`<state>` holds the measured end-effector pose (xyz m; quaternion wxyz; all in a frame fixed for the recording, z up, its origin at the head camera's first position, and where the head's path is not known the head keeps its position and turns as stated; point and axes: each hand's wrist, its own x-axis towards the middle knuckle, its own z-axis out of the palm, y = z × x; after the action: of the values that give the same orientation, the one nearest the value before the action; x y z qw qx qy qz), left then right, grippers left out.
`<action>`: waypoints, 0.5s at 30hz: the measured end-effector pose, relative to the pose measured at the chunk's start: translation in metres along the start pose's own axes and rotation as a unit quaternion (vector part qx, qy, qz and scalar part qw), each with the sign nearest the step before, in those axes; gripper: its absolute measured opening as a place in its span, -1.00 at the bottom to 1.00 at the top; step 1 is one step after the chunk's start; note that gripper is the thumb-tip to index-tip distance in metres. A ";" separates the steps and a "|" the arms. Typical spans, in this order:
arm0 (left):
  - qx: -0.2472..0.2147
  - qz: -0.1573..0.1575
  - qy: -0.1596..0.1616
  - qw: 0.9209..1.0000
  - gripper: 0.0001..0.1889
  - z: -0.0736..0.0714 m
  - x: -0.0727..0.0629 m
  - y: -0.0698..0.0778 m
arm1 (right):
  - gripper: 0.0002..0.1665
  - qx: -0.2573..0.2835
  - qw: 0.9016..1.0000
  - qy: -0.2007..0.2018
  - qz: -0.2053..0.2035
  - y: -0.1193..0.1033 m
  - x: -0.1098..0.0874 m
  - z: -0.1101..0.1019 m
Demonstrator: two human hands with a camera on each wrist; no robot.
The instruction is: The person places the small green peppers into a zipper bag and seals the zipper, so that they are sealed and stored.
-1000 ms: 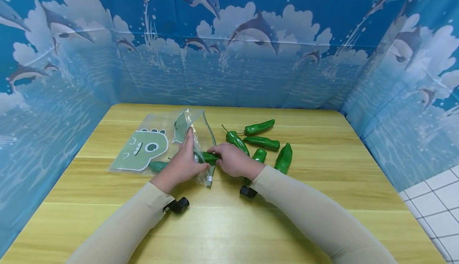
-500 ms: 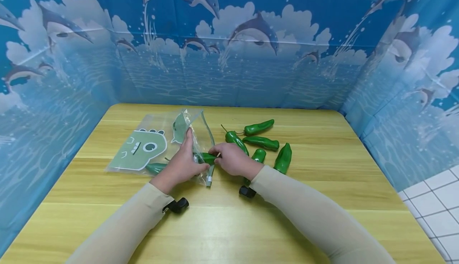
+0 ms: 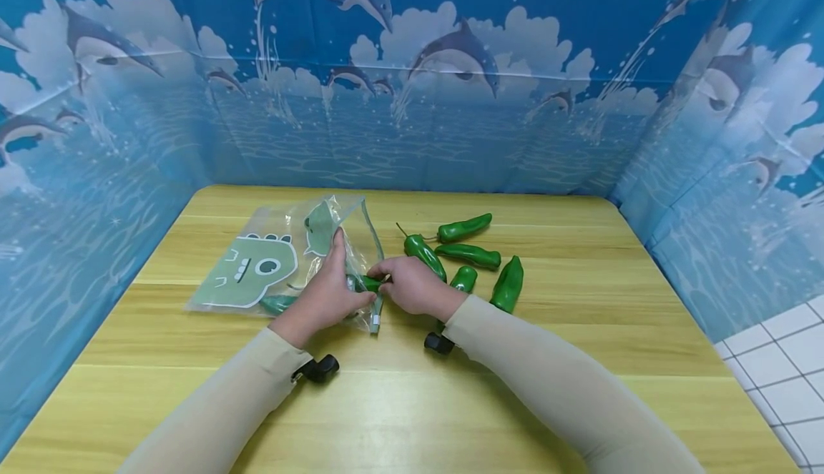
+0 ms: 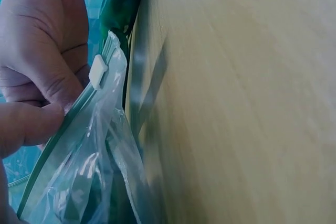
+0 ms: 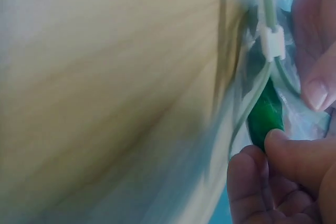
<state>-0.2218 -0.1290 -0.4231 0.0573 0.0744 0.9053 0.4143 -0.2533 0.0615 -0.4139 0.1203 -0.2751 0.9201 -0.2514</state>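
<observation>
The pale yellow wood worktop (image 3: pixel 386 417) ran toward the person, and two beige sleeves reached in over it, the left sleeve (image 3: pixel 222 399) and the right sleeve (image 3: pixel 566 388). At each cuff sat a small black device, one on the left (image 3: pixel 320 368) and one on the right (image 3: pixel 439 343).

Beyond the cuffs, the left hand (image 3: pixel 322 294) gripped the mouth of a clear zip bag (image 3: pixel 247 277), its thumb over the green sealing strip and its other fingers raised against the plastic. A white slider (image 5: pixel 273 44) sat near the near end of that strip. The right hand (image 3: pixel 418 287) was clamped on the end of a green pepper (image 3: pixel 370 284), pinched between thumb and fingers, the rest of it inside the bag's mouth. Farther left, another pepper (image 3: pixel 277 304) showed dimly through the plastic, partly hidden by the left wrist.

Loose on the worktop past the right wrist lay a steeply slanted pepper (image 3: pixel 508 286) and a half-hidden pepper (image 3: pixel 464 278). Farther back came a long-stemmed pepper (image 3: pixel 425 254), a flatter-lying pepper (image 3: pixel 470 256) and, farthest off, a curved pepper (image 3: pixel 465 227).

Behind everything hung a blue dolphin-print curtain (image 3: pixel 418 145); white tiles (image 3: pixel 779 359) showed at the right.
</observation>
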 end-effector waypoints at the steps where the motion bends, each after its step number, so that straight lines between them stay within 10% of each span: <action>1: 0.000 0.000 0.000 1.000 0.48 0.000 0.000 0.000 | -0.61 -0.003 1.000 0.001 0.000 0.000 0.000 0.000; 15: 0.012 0.003 -0.002 1.000 0.48 0.000 0.000 0.000 | -0.60 0.021 1.000 0.020 0.005 0.001 0.008 0.007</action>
<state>-0.2222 -0.1288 -0.4235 0.0569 0.0790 0.9098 0.4035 -0.2575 0.0549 -0.4207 0.1087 -0.2631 0.9182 -0.2753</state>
